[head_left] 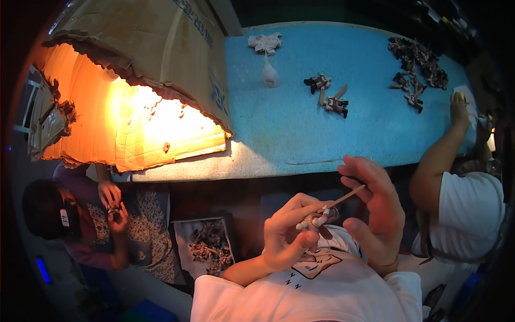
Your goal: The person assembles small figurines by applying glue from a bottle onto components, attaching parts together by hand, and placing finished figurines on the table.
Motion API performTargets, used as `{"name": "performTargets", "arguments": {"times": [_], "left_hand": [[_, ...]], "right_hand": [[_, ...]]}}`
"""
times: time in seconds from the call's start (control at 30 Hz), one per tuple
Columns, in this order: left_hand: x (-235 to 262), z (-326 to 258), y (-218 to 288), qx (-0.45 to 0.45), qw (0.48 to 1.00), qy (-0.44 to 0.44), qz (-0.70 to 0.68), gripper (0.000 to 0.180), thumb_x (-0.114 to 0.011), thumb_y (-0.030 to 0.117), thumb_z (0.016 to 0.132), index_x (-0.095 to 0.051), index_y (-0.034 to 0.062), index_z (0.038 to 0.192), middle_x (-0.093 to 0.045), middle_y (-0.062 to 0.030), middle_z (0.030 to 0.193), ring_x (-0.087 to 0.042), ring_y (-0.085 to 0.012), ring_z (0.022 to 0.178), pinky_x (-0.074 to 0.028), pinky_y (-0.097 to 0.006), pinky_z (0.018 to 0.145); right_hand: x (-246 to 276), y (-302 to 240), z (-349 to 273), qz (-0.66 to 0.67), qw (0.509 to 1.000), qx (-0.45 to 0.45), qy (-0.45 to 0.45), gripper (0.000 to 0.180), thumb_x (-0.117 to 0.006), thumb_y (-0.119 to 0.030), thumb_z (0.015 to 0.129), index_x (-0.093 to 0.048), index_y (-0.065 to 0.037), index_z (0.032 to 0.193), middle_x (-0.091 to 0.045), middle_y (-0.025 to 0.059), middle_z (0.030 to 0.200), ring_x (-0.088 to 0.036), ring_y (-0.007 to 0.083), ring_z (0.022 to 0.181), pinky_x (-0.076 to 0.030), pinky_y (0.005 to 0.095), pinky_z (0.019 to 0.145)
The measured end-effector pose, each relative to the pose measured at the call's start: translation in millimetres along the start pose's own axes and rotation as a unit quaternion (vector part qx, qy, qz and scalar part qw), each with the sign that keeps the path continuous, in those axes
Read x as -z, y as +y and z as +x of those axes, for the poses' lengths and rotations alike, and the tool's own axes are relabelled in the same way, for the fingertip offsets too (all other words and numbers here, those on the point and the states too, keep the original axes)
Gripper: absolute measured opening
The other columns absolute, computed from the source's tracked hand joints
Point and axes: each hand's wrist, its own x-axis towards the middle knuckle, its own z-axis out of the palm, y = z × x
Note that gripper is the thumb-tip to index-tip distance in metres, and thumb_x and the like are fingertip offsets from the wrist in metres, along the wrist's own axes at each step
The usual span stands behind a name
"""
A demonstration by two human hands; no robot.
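My left hand [289, 231] is closed around a small doll-like figurine [314, 221] in white and brown, held in front of my chest. A thin light-brown stick [346, 196] slants up and right from the figurine toward my other palm. My right hand [378, 206] is raised just beside it, fingers stretched out and thumb apart. The stick's far end lies against or just before that palm; I cannot tell which. My left fingers hide part of the figurine.
On the blue table [300, 139] lie two similar figurines [333, 103], a white cloth [264, 43] and a dark figurine pile [418, 59]. A lit cardboard box [177, 48] stands left. A tray of parts [185, 247] sits beside me. One person [145, 231] works left, another [469, 209] right.
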Motion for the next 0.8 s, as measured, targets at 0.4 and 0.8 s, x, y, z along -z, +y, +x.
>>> {"name": "performTargets", "arguments": {"times": [0.4, 0.8], "left_hand": [[-1.1, 2.8, 12.7, -0.179, 0.891, 0.038, 0.414, 0.051, -0.072, 0.006, 0.063, -0.053, -0.0049, 0.109, -0.052, -0.0146, 0.093, -0.058, -0.0163, 0.072, -0.049, -0.024, 0.056], [1.0, 1.7, 20.0, -0.172, 0.840, 0.009, 0.515, 0.050, -0.071, -0.001, 0.059, -0.054, -0.0069, 0.106, -0.051, -0.0142, 0.093, -0.060, -0.0165, 0.067, -0.049, -0.022, 0.045]], "right_hand": [[-11.4, 7.2, 1.7, 0.277, 0.944, -0.149, -0.099, 0.086, -0.067, 0.005, 0.066, -0.014, -0.005, 0.134, -0.040, 0.0181, 0.121, -0.044, 0.0251, 0.111, -0.038, 0.0372, 0.093], [-17.4, 10.5, 2.0, 0.336, 0.920, -0.188, -0.078, 0.085, -0.063, 0.007, 0.070, -0.009, -0.004, 0.134, -0.042, 0.0220, 0.118, -0.048, 0.0283, 0.108, -0.045, 0.0374, 0.087]]}}
